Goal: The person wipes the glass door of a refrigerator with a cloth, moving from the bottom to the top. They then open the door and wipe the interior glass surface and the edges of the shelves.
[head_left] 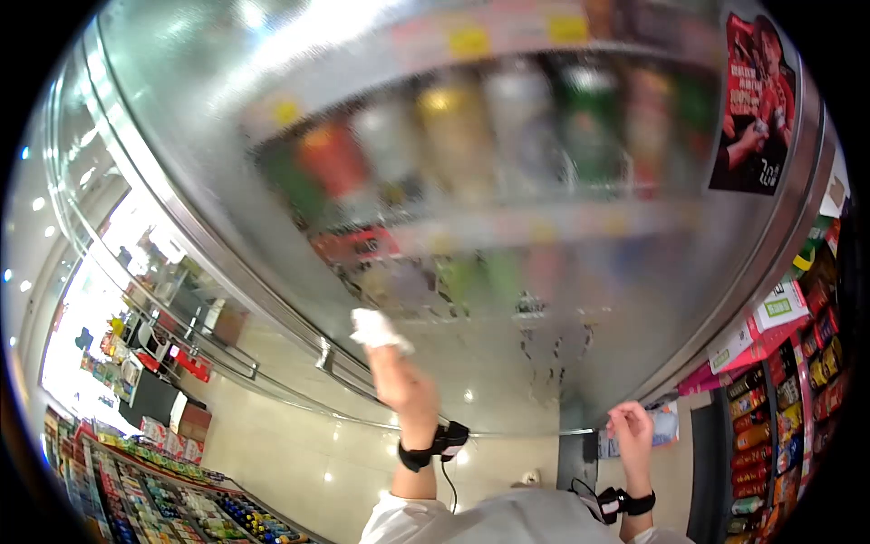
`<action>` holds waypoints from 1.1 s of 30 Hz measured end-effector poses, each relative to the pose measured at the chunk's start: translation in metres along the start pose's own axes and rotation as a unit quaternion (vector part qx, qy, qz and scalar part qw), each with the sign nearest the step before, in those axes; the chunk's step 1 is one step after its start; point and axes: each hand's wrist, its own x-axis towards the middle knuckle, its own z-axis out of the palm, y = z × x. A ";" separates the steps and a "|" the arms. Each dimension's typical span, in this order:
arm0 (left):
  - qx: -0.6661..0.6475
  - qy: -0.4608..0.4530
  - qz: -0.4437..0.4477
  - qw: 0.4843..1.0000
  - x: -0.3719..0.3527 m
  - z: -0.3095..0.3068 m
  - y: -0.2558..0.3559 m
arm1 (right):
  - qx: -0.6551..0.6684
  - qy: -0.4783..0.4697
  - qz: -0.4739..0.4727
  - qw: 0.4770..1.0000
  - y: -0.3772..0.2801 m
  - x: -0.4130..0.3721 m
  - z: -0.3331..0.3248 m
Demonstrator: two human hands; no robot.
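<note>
Your L hand's (pixel 405 392) fingertips are mostly hidden by the white wad (pixel 379 329). Drinks (pixel 458 136) behind the fogged glass (pixel 444 349) are blurred, labels unreadable. Yellow price tags (pixel 469 42) same, can't get #s. Bottles (pixel 258 521) lower L too small to ID. Your shirt (pixel 489 519) is cut off at btm edge; R snack shelves (pixel 787 412) clipped by the dark lens rim.

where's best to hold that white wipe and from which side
Probably by the lower end of the white wipe, coming from below, where the left hand grips it: its crumpled upper part sticks out beyond the hand, toward the fogged glass door.
</note>
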 end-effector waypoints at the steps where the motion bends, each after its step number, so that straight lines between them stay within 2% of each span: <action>1: 0.028 -0.018 0.018 0.999 0.004 0.009 0.003 | -0.001 0.006 -0.001 1.000 -0.002 -0.001 -0.001; 2: 0.056 -0.037 0.038 0.997 0.009 0.018 0.008 | 0.000 0.014 0.000 1.000 -0.002 -0.002 -0.001; 5: -0.011 -0.097 0.004 0.995 0.006 0.018 0.016 | 0.007 0.057 -0.009 0.998 0.010 -0.001 -0.008; 9: -0.065 -0.106 -0.002 0.992 0.001 0.025 0.031 | -0.005 0.092 0.012 0.996 0.009 -0.007 -0.012; 16: -0.091 -0.091 -0.081 0.988 -0.010 0.035 0.059 | 0.017 0.129 0.007 0.991 0.008 -0.010 -0.035; 17: -0.097 -0.086 -0.102 0.986 -0.010 0.033 0.070 | -0.019 0.122 -0.007 0.992 0.008 -0.010 -0.045; 18: -0.124 -0.074 -0.105 0.984 -0.015 0.036 0.070 | -0.067 0.162 -0.085 0.981 0.012 -0.006 -0.049; 19: -0.137 -0.064 -0.117 0.982 -0.016 0.039 0.076 | -0.075 0.191 -0.113 0.972 -0.009 -0.003 -0.049; 21: -0.133 -0.060 -0.109 0.983 -0.017 0.043 0.091 | -0.256 0.257 -0.238 0.901 -0.033 0.006 -0.071; 24: -0.115 -0.061 -0.101 0.986 -0.017 0.046 0.118 | -0.336 0.332 -0.336 0.815 -0.061 0.014 -0.111; 27: -0.089 -0.095 -0.085 0.988 -0.035 0.052 0.137 | -0.368 0.375 -0.369 0.767 -0.093 0.032 -0.145; 33: -0.103 -0.123 -0.018 0.987 -0.054 0.075 0.201 | -0.459 0.297 -0.393 0.739 -0.115 0.086 -0.184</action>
